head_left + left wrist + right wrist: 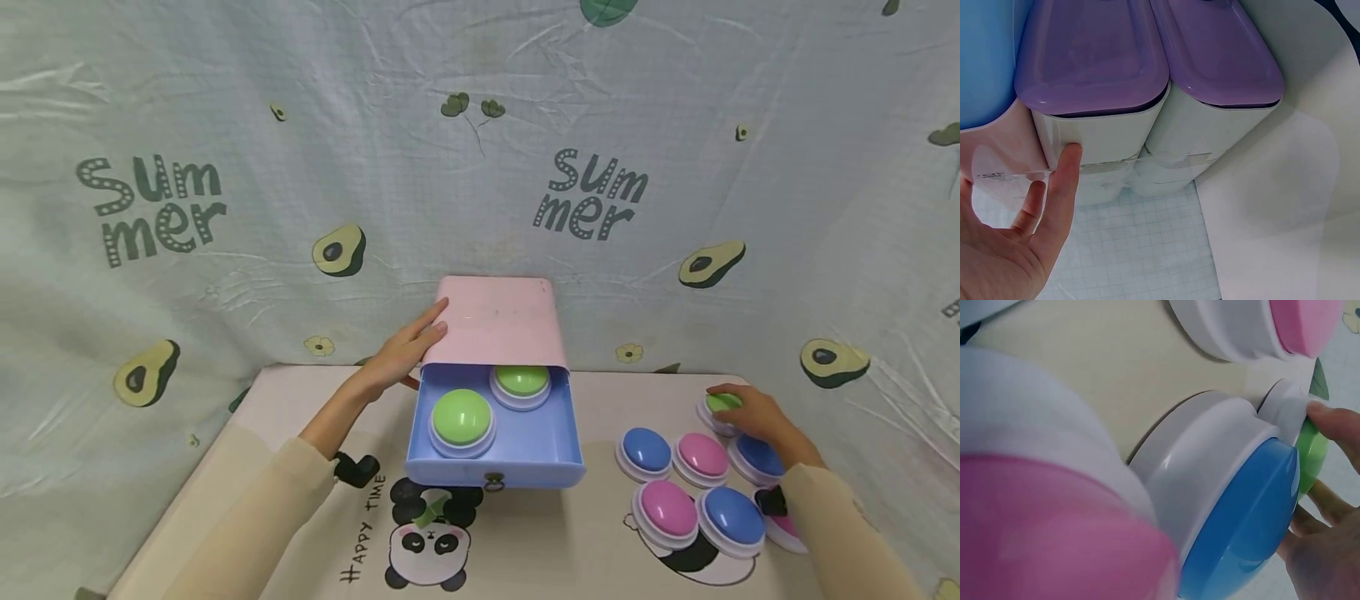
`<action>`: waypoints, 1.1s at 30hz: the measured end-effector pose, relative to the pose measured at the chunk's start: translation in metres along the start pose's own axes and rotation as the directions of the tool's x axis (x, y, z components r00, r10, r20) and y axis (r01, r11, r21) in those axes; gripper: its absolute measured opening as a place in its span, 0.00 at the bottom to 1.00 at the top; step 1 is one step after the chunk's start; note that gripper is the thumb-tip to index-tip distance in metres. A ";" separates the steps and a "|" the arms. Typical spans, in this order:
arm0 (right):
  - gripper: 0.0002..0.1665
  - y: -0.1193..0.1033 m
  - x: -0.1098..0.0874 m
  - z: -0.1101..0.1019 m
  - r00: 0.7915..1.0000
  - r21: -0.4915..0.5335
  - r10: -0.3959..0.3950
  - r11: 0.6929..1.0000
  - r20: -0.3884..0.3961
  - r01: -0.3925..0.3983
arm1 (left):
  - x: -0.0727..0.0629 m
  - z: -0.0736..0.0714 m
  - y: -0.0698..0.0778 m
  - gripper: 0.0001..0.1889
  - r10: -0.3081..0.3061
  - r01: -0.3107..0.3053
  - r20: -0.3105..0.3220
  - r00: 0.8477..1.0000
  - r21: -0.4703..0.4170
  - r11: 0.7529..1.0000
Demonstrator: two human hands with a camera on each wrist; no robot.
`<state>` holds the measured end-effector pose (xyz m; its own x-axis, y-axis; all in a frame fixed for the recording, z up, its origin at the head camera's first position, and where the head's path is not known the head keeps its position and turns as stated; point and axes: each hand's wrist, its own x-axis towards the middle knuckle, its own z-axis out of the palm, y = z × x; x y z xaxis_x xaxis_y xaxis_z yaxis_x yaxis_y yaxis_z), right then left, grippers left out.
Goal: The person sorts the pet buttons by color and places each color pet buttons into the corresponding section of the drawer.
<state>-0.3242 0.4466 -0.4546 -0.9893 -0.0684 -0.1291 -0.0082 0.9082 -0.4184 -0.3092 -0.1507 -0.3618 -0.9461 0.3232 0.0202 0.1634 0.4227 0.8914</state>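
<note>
A pink box (497, 321) has its blue drawer (536, 437) pulled out, with a large green push-button buzzer (461, 417) and another green buzzer (522, 381) inside. My left hand (397, 357) rests against the box's left side, fingers extended. The left wrist view has its index fingertip (1071, 153) touching a white casing (1100, 137) with a purple front (1094, 56). At the far right, my right hand (765, 417) grips a green buzzer (722, 402) with a white base. In the right wrist view, thumb and fingers surround that buzzer (1314, 447), partly hidden behind a blue one.
Around the right hand stand several blue and pink buzzers, among them a blue buzzer (647, 450) and a pink buzzer (669, 510). One pink buzzer (785, 527) is partly under the right sleeve. A printed cloth (420, 200) hangs behind the table (592, 542).
</note>
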 end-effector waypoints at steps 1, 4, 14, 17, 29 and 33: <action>0.34 0.000 0.000 0.001 1.000 -0.003 -0.002 1.000 -0.006 0.002 | 0.000 0.000 0.000 0.33 0.000 0.000 -0.001 1.000 -0.002 1.000; 0.33 -0.001 0.000 0.002 1.000 -0.011 -0.018 1.000 -0.022 0.018 | 0.000 0.000 -0.001 0.32 0.008 -0.008 0.004 1.000 -0.008 1.000; 0.32 -0.005 -0.006 0.004 0.998 0.005 -0.005 1.000 -0.058 0.005 | 0.000 0.000 -0.002 0.33 0.011 -0.011 -0.002 1.000 -0.005 1.000; 0.32 -0.006 -0.007 0.003 0.997 0.003 -0.012 1.000 -0.072 0.012 | 0.000 0.000 -0.003 0.33 0.012 -0.012 -0.003 1.000 -0.006 1.000; 0.30 -0.014 -0.007 -0.005 0.989 0.012 -0.100 0.995 -0.110 0.102 | -0.001 -0.001 -0.001 0.33 0.012 -0.012 0.003 1.000 -0.010 1.000; 0.29 -0.021 -0.007 -0.012 0.980 -0.010 -0.149 0.989 -0.131 0.149 | -0.001 -0.001 -0.001 0.32 0.010 -0.010 0.000 1.000 -0.006 1.000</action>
<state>-0.3190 0.4328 -0.4342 -0.9875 -0.1483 0.0539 -0.1571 0.8920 -0.4238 -0.3088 -0.1523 -0.3626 -0.9443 0.3277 0.0289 0.1711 0.4142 0.8940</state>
